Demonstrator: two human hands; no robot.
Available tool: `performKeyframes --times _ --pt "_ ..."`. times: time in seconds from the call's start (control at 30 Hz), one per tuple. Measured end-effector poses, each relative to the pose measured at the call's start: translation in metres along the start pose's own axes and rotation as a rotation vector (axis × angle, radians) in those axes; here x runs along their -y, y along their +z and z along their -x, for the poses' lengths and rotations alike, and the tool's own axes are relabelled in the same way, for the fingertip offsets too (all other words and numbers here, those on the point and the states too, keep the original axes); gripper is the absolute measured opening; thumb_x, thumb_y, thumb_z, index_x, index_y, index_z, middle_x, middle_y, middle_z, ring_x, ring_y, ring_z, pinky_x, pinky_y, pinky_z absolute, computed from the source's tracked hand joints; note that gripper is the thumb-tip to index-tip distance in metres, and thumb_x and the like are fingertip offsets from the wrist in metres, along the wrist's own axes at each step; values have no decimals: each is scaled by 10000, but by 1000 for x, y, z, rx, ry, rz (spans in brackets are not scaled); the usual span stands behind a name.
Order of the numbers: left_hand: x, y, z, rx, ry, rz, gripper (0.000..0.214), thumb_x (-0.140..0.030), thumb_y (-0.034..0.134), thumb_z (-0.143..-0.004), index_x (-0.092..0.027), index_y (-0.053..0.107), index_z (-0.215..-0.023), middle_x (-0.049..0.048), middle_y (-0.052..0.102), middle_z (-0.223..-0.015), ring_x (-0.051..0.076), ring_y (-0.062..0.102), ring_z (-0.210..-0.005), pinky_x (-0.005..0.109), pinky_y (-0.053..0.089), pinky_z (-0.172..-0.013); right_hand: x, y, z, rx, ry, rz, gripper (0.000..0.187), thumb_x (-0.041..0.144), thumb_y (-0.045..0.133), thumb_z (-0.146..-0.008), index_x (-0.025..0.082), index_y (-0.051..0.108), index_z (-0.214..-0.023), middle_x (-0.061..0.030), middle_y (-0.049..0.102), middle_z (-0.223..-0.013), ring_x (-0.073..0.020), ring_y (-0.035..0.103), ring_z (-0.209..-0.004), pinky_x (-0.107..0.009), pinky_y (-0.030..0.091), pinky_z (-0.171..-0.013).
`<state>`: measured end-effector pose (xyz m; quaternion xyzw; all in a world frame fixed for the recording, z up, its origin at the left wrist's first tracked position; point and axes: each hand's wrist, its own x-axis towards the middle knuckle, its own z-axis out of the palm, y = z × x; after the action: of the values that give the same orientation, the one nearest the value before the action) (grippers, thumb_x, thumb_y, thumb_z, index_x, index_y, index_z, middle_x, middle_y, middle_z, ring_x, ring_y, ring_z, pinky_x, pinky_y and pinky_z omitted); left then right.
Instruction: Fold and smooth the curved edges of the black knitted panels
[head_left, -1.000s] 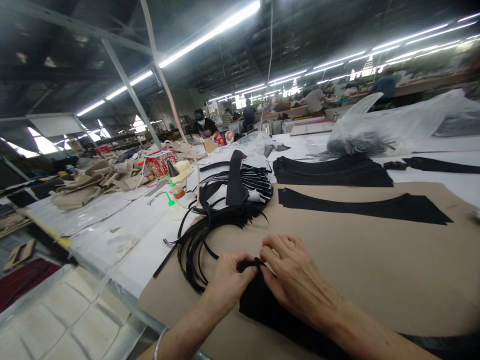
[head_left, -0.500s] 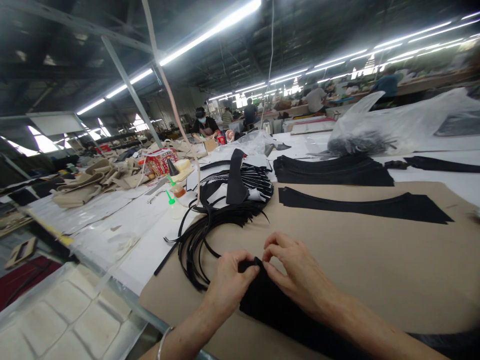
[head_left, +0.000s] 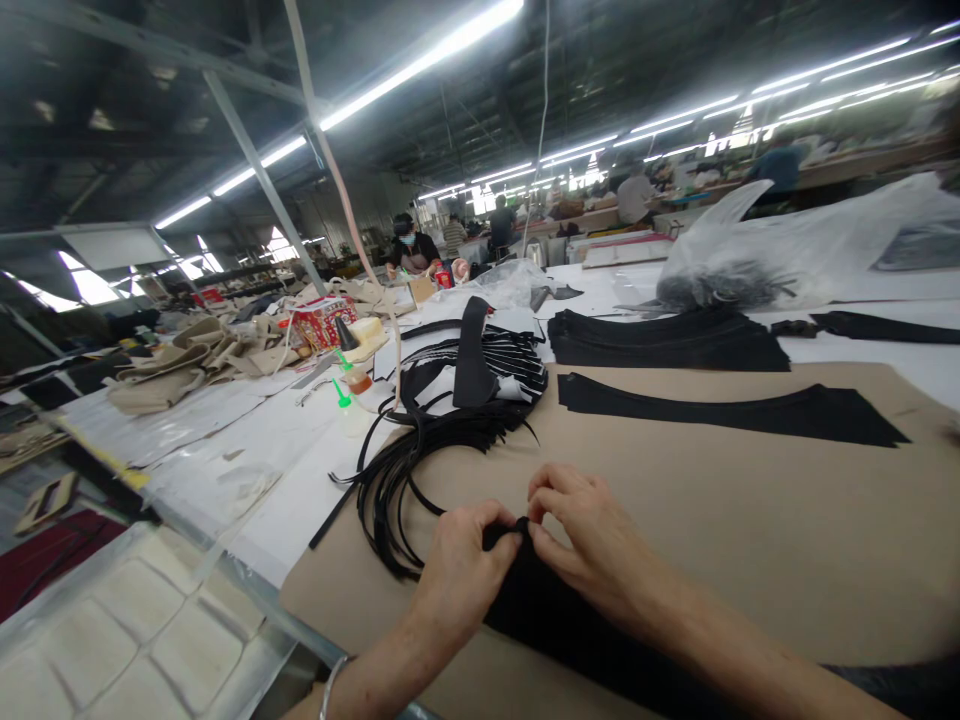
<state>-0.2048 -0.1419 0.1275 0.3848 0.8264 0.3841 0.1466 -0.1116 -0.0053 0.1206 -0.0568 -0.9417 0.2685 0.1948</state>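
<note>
A large black fabric or leather piece (head_left: 555,630) lies on the tan sheet (head_left: 750,520) right in front of me. My left hand (head_left: 469,560) pinches its upper left edge between thumb and fingers. Close beside it, my right hand (head_left: 585,520) pinches the same edge, fingertips nearly touching those of the left. The edge is bunched up a little between them. My right forearm covers part of the black piece. Just beyond my left hand lies a bundle of thin black strips (head_left: 390,490), curved and loose.
Another curved black piece (head_left: 735,410) lies farther back on the tan sheet, with a black stack (head_left: 660,340) behind it. Green-tipped bottles (head_left: 342,396), a red patterned box (head_left: 322,322) and a plastic bag (head_left: 795,250) stand around. A cable (head_left: 349,215) hangs down. A co-worker (head_left: 412,250) sits across.
Both hands stay at the same edge, with the fingertips slightly closer together. The bit of black edge between them has shifted a little to the right.
</note>
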Motion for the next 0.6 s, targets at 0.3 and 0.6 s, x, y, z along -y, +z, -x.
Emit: performKeyframes --times 0.3,0.6 --pt "5 -2 -3 1 17 0 129 -197 551 -757 -187 663 -693 -26 620 -659 134 539 -673 246 323 -645 -13 -9 -6 39 52 -389 128 102 505 -773 194 546 -695 -5 566 -917 -160 543 -882 -313 390 -795" --pt "20 0 -6 76 -13 102 173 -267 542 -769 -160 659 -700 -42 529 -600 112 465 -604 217 311 -544 -7 -12 0 43 -58 -61 100 124 597 -803 220 623 -794 0 578 -981 -177 523 -962 -364 321 -850"
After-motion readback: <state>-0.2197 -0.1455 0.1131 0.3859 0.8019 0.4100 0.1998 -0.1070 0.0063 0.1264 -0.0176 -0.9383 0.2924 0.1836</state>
